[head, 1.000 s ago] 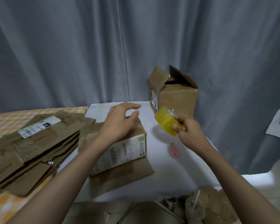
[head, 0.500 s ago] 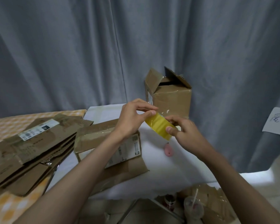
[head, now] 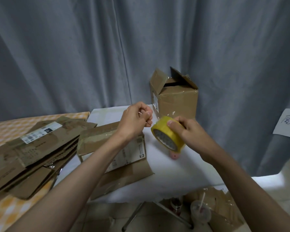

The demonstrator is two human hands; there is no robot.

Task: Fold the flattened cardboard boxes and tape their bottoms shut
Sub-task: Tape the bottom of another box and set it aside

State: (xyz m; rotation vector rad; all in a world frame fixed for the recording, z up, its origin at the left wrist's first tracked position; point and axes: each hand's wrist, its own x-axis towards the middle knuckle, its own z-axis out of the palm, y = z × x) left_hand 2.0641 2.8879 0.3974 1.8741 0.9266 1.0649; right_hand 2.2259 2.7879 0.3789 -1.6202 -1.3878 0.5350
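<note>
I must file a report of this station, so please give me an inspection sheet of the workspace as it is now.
Surface: white table, beside it an orange checked cloth.
Job's things: folded box under the left arm; flattened stack; standing box, top flaps open.
Clutter: small pink object; cup with straw on the floor.
Grippers: left hand pinches the tape end; right hand grips the yellow tape roll.
Cables: nothing seen.
Surroundings: grey curtain; handwritten paper.

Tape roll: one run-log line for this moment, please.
step: pulling tape free | right hand: grips tape roll | left hand: pinches tape end | folded box: on white table, bottom untaped
</note>
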